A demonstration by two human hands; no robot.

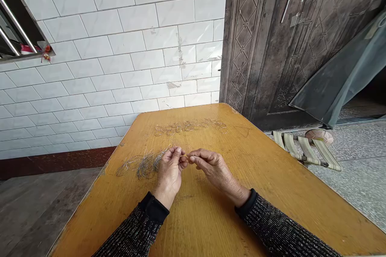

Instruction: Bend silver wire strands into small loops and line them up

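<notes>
Right in the centre of the frame, the left hand (pixel 172 170) is pinching with thumb and forefinger, and the right hand (pixel 215 168) is mirroring it just beside, fingertips pressing together; both are seemingly gripping one very thin, pale wire strand (pixel 185 156), though its full run is too fine to be following. Just left of centre, a loose silvery-grey tangle of thin wires (pixel 146 164) is lying on the yellow-brown wooden table (pixel 211 221), partly hiding behind the left hand. Farther up the frame, a row of thin, curled wire loops (pixel 189 125) is stretching across the tabletop. This stuff is looking feather-light, probably springy rather than limp, a bit slick, and likely to be kinking under a sharp bend or snagging on its neighbours. Fingertip pads near a free end should be giving the best hold; grabbing the tangle's middle would be asking for knots.
</notes>
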